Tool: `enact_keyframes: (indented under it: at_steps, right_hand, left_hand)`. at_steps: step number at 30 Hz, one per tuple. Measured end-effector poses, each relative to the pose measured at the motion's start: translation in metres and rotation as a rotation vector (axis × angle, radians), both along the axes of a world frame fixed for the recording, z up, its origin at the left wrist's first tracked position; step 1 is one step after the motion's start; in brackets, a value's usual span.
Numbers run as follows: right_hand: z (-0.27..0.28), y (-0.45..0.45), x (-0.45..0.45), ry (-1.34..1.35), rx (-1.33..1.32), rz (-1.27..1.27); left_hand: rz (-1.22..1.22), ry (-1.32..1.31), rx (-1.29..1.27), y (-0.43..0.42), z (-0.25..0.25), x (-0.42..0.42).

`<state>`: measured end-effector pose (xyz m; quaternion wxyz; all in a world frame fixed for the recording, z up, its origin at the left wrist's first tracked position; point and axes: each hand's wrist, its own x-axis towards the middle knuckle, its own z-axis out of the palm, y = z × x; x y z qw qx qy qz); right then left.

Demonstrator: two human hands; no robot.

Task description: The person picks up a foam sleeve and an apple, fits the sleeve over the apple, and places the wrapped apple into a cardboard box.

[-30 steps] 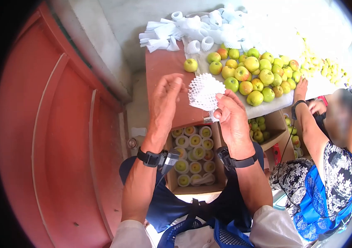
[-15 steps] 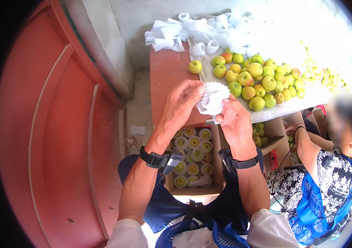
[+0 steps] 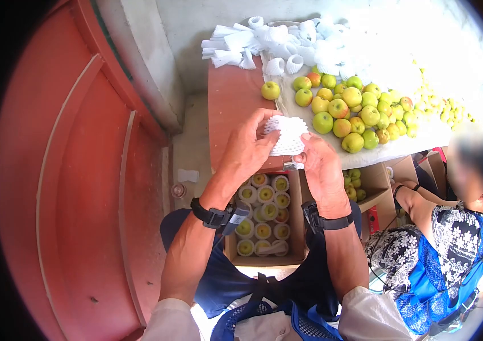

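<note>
A white foam fruit net is held between both hands above the table's front edge. My left hand pinches its left side with thumb and fingers. From the right, my right hand grips it at the lower edge. Whether anything sits inside the net cannot be seen. Just beyond my hands, a pile of yellow-green apples lies on a pale cloth, with a single apple to its left. Below, between my knees, a cardboard box contains several rows of apples in foam nets.
More foam nets are heaped at the back of the red table. To the right, a co-worker reaches into cardboard boxes, one with apples. A red door stands at left. Small fruit lies at the far right.
The foam net has turned in my hands, from its ruffled opening facing up to its side showing. The co-worker's arms have shifted slightly at the boxes.
</note>
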<state>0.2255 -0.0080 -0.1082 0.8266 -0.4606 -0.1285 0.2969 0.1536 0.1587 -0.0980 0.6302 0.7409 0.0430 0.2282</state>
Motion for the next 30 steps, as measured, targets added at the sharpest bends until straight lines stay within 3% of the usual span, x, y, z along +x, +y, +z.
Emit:
enact_keyframes:
  at_steps: [9, 14, 23, 30]
  right_hand:
    - [0.009, -0.001, 0.0, 0.069, 0.108, 0.072]
    - [0.003, -0.002, -0.001, -0.054, -0.024, 0.042]
    - [0.006, -0.004, -0.002, -0.166, -0.091, 0.079]
    - [0.0, -0.004, 0.003, -0.064, -0.124, 0.07]
  left_hand:
    - [0.151, -0.002, 0.215, 0.004, 0.0, 0.0]
    - [0.162, -0.019, 0.322, -0.003, 0.004, -0.001]
    - [0.124, 0.028, 0.101, 0.002, -0.006, 0.004]
    - [0.119, -0.016, 0.25, -0.008, 0.006, 0.0]
